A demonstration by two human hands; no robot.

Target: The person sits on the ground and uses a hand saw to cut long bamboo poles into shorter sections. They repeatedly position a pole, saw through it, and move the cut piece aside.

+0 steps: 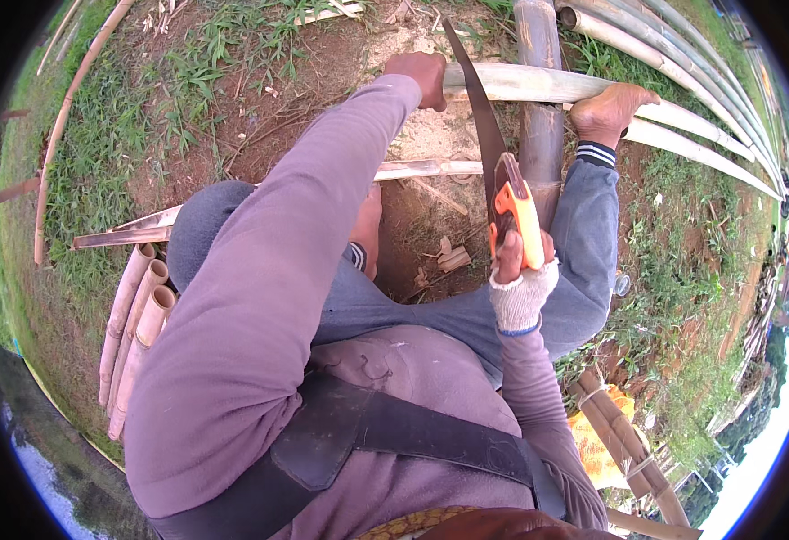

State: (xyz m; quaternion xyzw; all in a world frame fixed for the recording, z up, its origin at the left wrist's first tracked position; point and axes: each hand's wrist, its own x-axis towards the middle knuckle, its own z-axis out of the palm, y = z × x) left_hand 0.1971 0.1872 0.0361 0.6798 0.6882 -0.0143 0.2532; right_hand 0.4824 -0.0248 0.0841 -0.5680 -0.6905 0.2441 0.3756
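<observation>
My right hand [522, 270], in a white fingerless glove, is closed round the orange handle of a hand saw [486, 121]. The long dark blade points away from me and crosses a pale bamboo pole [529, 83]; whether its teeth touch the bamboo I cannot tell. At the pole's left end, my bare left hand [420, 77] is wrapped round it. My right foot [612, 112] presses on the pole farther right. Beneath the pole, a thick grey bamboo post [540, 135] lies pointing away from me.
Several long bamboo poles [655, 54] stretch off to the right. Cut bamboo tubes [147, 315] lie at the left. A split bamboo strip [435, 168] lies across the ground before me. Sawdust [430, 135] covers the soil. Tied bamboo pieces [619, 432] rest beside an orange bag [592, 445].
</observation>
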